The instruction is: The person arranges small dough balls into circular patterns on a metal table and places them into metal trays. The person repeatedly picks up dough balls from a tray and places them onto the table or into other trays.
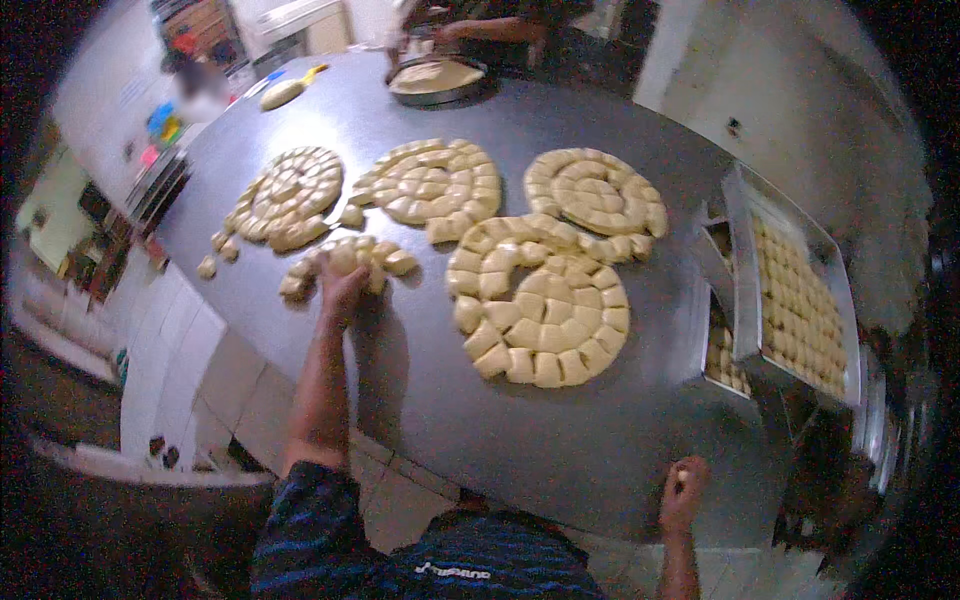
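My left hand (345, 283) reaches onto a short curved row of cut dough pieces (395, 260) at the left of the table. Its fingers curl round a pale lump of dough (343, 261) and partly hide it. Low on the right, over the table's near edge, my right hand (685, 490) is closed in a loose fist. A small pale spot shows between its fingers; whether it is dough I cannot make out. Coils of cut dough lie beyond and beside my left hand: one at far left (290, 190), one in the middle (425, 180), and a large one (550, 315) nearer me.
Another dough coil (590, 190) lies at the far right of the grey table (420, 400). Metal trays (795, 300) with rows of small dough pieces stand at the right edge. Across the table, another person's hands (480, 30) are by a round pan (435, 80).
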`<state>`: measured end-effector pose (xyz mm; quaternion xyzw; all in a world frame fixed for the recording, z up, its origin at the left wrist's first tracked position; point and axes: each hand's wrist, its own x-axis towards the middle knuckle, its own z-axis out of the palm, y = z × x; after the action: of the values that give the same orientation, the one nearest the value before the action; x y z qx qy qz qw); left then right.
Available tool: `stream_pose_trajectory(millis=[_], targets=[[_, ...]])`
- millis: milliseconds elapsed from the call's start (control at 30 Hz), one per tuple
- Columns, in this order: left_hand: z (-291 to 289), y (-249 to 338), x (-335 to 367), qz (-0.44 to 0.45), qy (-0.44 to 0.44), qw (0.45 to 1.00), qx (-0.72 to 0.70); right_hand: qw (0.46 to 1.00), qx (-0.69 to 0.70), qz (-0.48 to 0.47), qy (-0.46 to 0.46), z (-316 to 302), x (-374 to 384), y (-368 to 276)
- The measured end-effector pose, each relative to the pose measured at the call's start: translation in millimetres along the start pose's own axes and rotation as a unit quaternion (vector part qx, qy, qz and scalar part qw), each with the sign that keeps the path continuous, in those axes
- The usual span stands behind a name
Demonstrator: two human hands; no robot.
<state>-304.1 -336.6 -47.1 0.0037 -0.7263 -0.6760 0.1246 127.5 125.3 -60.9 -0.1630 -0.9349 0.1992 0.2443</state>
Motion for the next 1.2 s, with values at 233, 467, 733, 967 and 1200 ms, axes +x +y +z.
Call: stream_pose_trajectory(millis=[233,467,733,967,1200], targets=[[58.8,100.9,-136.0,-0.106,-0.177,0.975,-0.087,0.974,-0.057,0.215,0.037,9.0,71.1,18.7],[172.5,150.4,-238.0,-0.184,-0.339,0.909,-0.156,0.965,-0.214,0.113,0.105,-20.0,44.4,63.1],[274.7,109.5,-317.0,-0.122,-0.503,0.855,-0.014,0.958,0.213,0.117,-0.152,-133.1,33.7,86.3],[234.4,92.4,-318.6,-0.180,-0.316,0.931,0.037,0.888,0.453,0.068,0.048,-269.3,224.9,107.1],[140.2,38.6,-330.8,-0.101,-0.171,0.980,-0.011,0.803,0.322,-0.113,0.488,-260.7,430.2,164.1]])
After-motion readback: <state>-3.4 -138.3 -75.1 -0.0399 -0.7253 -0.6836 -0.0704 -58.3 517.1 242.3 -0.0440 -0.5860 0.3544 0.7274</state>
